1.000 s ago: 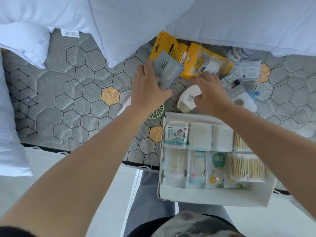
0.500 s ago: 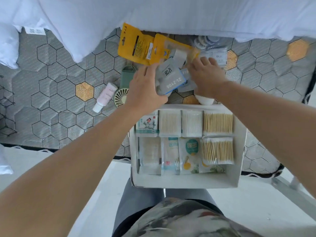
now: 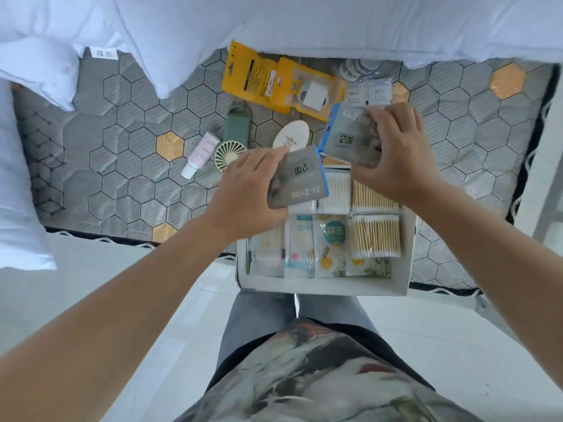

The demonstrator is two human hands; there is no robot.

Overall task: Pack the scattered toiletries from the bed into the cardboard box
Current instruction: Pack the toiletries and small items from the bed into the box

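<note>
My left hand [image 3: 246,190] grips a grey clock package [image 3: 300,181] with a blue edge, held over the back left part of the white cardboard box [image 3: 323,286]. My right hand [image 3: 393,153] grips a second grey clock package [image 3: 350,135] just above and behind the box's far rim. Packs of cotton swabs [image 3: 374,236] and sachets fill the box. On the mattress behind lie two yellow packages [image 3: 253,77], a white oval soap [image 3: 291,134], a green handheld fan [image 3: 234,138], a pink tube [image 3: 201,153] and nail packs [image 3: 368,91].
White pillows and a duvet [image 3: 304,22] border the far side and left of the grey hexagon-patterned mattress [image 3: 122,166]. The box stands at the mattress's near edge, above my legs. White floor lies below the bed edge.
Both hands have drawn back toward the box. The right hand has picked up a second clock package; the left has carried its package from the pile to above the box.
</note>
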